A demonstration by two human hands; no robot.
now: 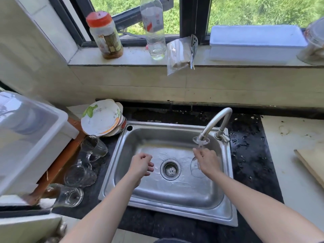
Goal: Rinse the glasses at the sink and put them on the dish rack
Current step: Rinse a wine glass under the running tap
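Two bare forearms reach over the near rim of a stainless-steel sink [175, 213]; the left hand [142, 165] hovers above the wet basin floor just left of the drain [170, 170], fingers loosely curled and holding nothing; the right hand [208, 162] grips the stem of an upturned wine glass [195, 171] at the basin's right side, its foot raised to the mouth of the faucet [217, 120], its bowl hanging below the hand, beside the drain.

On the dark speckled countertop [249, 155], along the sink's left edge, wait three more glasses: a tumbler [94, 146] nearest the far corner, a glass mug [80, 172] in the middle, and a third glass [68, 196] lying on its side near the sink's front left corner; a stack of plates [101, 118] leans at the sink's far left corner; a white plastic container with a clear lid [26, 137] fills the counter's left edge.

On the window sill [136, 57] behind stand a red-lidded jar [105, 35], a clear plastic bottle [155, 30], a plastic bag [180, 53] overhanging the sill's front edge, and a white lidded box [256, 42]; a wooden board [312, 163] shows at the right edge.
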